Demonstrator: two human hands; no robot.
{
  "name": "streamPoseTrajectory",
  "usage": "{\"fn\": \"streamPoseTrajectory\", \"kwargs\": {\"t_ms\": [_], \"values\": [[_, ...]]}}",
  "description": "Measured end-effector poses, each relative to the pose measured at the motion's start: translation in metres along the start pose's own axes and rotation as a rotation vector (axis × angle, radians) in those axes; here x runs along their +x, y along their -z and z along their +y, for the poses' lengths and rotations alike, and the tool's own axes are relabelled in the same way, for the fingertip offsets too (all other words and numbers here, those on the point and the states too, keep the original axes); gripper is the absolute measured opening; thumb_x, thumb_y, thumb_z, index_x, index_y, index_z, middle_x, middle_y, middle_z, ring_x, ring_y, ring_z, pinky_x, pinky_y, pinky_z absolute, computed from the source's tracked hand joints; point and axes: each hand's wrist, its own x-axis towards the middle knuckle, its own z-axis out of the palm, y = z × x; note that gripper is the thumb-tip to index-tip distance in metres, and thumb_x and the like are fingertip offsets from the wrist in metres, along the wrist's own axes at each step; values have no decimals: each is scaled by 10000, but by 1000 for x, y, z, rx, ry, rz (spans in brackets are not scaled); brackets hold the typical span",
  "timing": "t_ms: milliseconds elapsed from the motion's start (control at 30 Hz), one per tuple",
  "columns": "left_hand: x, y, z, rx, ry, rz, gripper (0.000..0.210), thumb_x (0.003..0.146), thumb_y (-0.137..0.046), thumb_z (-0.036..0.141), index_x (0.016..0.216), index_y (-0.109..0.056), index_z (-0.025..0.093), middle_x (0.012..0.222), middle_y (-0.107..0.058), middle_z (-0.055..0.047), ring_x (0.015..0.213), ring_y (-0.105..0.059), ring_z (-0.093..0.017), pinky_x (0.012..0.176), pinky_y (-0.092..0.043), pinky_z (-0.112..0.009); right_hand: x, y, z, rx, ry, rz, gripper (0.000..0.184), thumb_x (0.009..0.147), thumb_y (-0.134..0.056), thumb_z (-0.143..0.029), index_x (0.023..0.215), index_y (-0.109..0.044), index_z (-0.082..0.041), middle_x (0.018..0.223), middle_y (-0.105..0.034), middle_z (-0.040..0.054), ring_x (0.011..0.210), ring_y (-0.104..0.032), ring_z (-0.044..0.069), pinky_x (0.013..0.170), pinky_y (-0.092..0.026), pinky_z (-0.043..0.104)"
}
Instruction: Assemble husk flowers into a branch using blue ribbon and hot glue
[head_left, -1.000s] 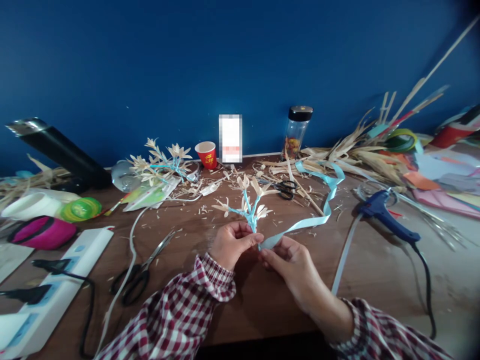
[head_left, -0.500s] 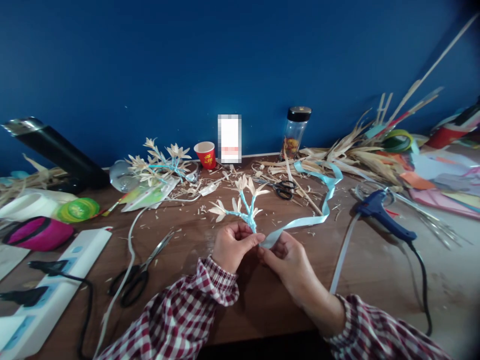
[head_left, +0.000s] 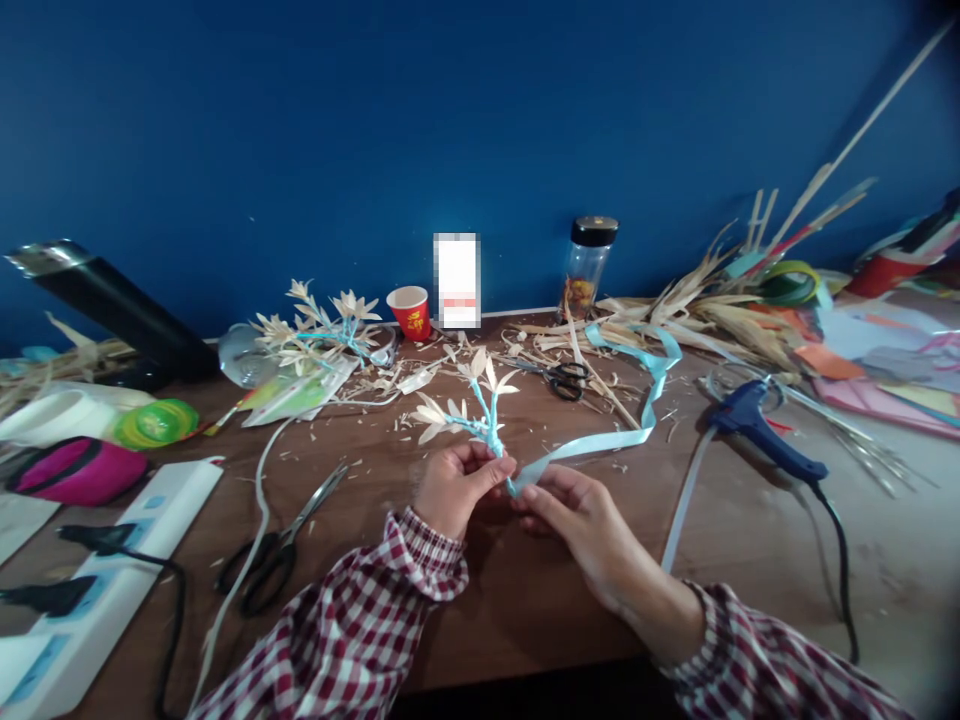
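Pinched by its stem in my left hand [head_left: 459, 490] is a small branch of pale husk flowers [head_left: 491, 418], its stems wrapped in light blue. My right hand [head_left: 581, 525] has thumb and fingers closed on a light blue ribbon [head_left: 592, 443], close to the lower end of the stem. From there the ribbon runs right and curls back across the table. A second flower spray [head_left: 330, 325] with blue stems lies at the back left, out of my hands.
Scissors [head_left: 289, 540] lie left of my sleeve, beside a white power strip [head_left: 142, 560]. Another pair of scissors [head_left: 568, 380] rests among husk scraps. A blue glue gun [head_left: 765, 425] lies right. At the back stand a red paper cup [head_left: 409, 314] and a glass bottle [head_left: 589, 265].
The flower branch has shifted slightly left and tilts more that way. More wrapped stem shows below my left fingers, and my hands are a little farther apart.
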Motion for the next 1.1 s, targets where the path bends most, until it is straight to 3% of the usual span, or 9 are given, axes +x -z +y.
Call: {"fn": "streamPoseTrajectory", "kwargs": {"t_ms": [233,433,633,733,833,967,1100], "values": [[1,-1,-6,56,-53,-18,259,574,-780,307,652,-600,137,557,-589,36,487,-526,-66,458,-441,-176,1,-1,12,-92,91,118,231,733,-669,-396,699,-607,-176,678,-635,6,654,-577,147,630,-464,268],[1,-2,-10,97,-65,43,293,561,-781,335,614,-555,155,488,-578,45,405,-509,-76,430,-424,-194,-4,-3,8,-288,172,148,228,707,-690,-382,640,-609,-179,580,-583,-17,540,-497,124,511,-378,243],[-2,-7,-13,147,-113,118,284,530,-802,308,638,-590,152,478,-589,43,401,-504,-78,421,-397,-187,-2,-3,11,-316,198,175,204,656,-735,-342,661,-615,-177,577,-574,-25,528,-481,112,484,-359,228],[-3,-8,-13,132,-128,80,256,584,-771,345,629,-614,147,479,-584,42,393,-478,-57,415,-372,-172,0,-3,13,-232,166,141,199,670,-726,-342,710,-627,-175,630,-615,-3,564,-525,127,529,-412,246],[-5,-9,-8,19,-33,-40,256,640,-731,382,697,-675,139,592,-656,3,414,-479,-39,418,-371,-162,1,-5,9,-55,108,104,220,661,-739,-342,731,-623,-170,656,-637,5,591,-562,129,591,-458,265],[-8,-13,0,-186,129,-81,336,511,-823,274,802,-708,151,759,-714,-47,594,-602,-89,470,-423,-152,-1,-8,3,99,59,114,255,628,-769,-334,720,-601,-165,631,-627,-8,571,-572,115,587,-477,253],[-8,-13,0,-176,121,-52,295,489,-832,240,736,-706,137,647,-687,-31,555,-594,-94,447,-419,-158,-2,-7,6,125,77,112,253,644,-765,-315,693,-560,-174,600,-607,-22,559,-566,100,564,-471,227]]}}
